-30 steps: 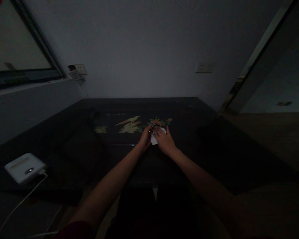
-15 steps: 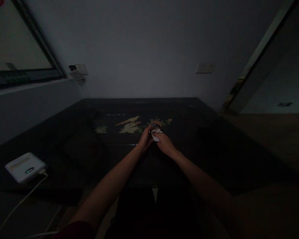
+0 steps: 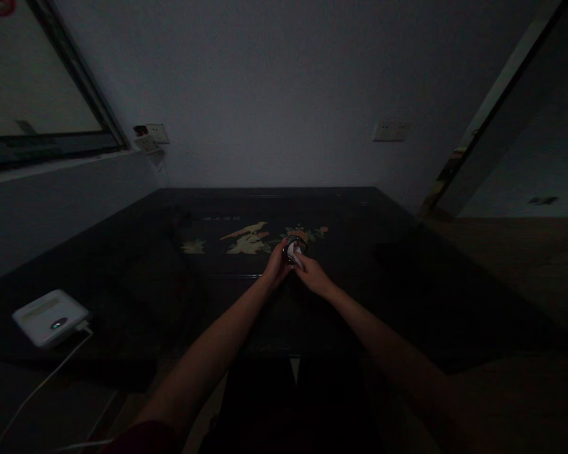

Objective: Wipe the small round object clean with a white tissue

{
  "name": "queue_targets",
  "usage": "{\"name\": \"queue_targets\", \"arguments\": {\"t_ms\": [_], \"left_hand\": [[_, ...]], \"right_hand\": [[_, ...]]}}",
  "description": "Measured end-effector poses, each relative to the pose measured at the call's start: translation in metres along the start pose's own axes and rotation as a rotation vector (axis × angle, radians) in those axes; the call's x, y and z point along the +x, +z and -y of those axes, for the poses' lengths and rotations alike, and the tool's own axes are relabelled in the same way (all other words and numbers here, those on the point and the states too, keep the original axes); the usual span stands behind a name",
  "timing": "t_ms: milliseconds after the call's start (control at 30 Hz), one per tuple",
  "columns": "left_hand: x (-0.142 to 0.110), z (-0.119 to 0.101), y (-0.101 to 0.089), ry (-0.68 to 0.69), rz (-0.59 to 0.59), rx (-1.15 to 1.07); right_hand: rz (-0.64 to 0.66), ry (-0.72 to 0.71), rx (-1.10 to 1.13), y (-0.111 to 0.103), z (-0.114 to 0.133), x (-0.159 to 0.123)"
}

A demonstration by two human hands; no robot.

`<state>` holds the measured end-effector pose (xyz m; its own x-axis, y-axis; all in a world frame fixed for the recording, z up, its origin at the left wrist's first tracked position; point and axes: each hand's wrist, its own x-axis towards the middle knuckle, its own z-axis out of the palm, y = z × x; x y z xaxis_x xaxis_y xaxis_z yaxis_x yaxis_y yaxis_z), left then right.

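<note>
My left hand (image 3: 276,263) is closed around the left side of a small, dark, shiny round object with a rim (image 3: 297,239). It looks like a bowl or cup, but the dim light hides its exact kind. A crumpled white tissue (image 3: 294,253) is pinched in the fingers of my right hand (image 3: 313,275) and presses against the inside of the round object. Both hands are close together above the dark table (image 3: 284,321), just in front of its painted bird and flowers (image 3: 247,239).
At the table's left front corner lies a white box-shaped device (image 3: 50,315) with a lit display and a white cable (image 3: 42,384). Wall sockets (image 3: 392,131) sit on the back wall, and more sockets (image 3: 157,133) near the window. A doorway opens at the right.
My right hand has shifted slightly with the tissue, which now looks narrower and sits further into the round object. More of the object's rim shows. My left hand stays nearly in place.
</note>
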<state>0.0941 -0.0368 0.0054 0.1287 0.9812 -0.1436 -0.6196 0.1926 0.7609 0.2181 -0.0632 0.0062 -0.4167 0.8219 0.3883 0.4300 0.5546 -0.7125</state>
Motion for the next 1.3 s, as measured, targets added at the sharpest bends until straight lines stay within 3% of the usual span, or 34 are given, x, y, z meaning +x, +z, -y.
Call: {"name": "queue_targets", "arguments": {"t_ms": [400, 700, 933, 1300], "left_hand": [[0.009, 0.005, -0.004, 0.003, 0.054, -0.058], [0.013, 0.007, -0.004, 0.043, 0.094, -0.082], [0.011, 0.006, -0.002, 0.028, 0.095, -0.09], [0.009, 0.004, 0.001, 0.043, 0.085, -0.048]], "right_hand": [[0.072, -0.028, -0.367, -0.012, 0.0, -0.003], [0.11, -0.156, -0.74, -0.022, 0.009, -0.001], [0.154, -0.128, -0.785, -0.022, 0.014, -0.002], [0.175, -0.029, -0.669, -0.019, 0.021, -0.004]]}}
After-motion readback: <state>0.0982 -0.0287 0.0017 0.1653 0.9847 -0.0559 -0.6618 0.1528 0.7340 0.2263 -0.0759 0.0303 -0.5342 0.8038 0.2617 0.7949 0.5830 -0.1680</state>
